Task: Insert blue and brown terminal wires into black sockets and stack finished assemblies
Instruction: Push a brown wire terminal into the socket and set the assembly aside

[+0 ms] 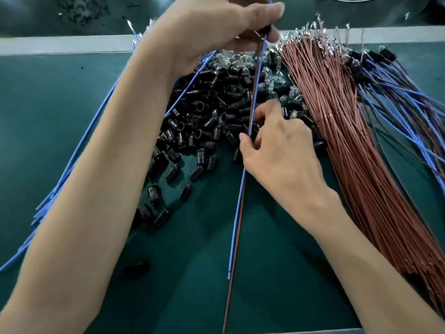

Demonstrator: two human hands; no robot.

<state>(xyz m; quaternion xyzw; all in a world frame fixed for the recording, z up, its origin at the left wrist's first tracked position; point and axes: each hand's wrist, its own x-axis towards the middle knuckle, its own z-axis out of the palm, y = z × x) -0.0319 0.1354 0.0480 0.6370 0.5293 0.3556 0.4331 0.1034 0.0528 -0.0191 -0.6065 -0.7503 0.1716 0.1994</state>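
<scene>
Nearest me, the loose ends of one blue wire [236, 225] and one brown wire [232, 273] lie side by side, their long axis running almost straight away over the green mat [277, 273]. Midway along, the right hand [284, 150] pinches the pair between thumb and curled fingers, above a heap of black sockets [199, 131]. Farther off, the left hand [216, 27] grips their top ends, seemingly at a socket. The finished stack [385, 75] lies far right, nearer the right hand
</scene>
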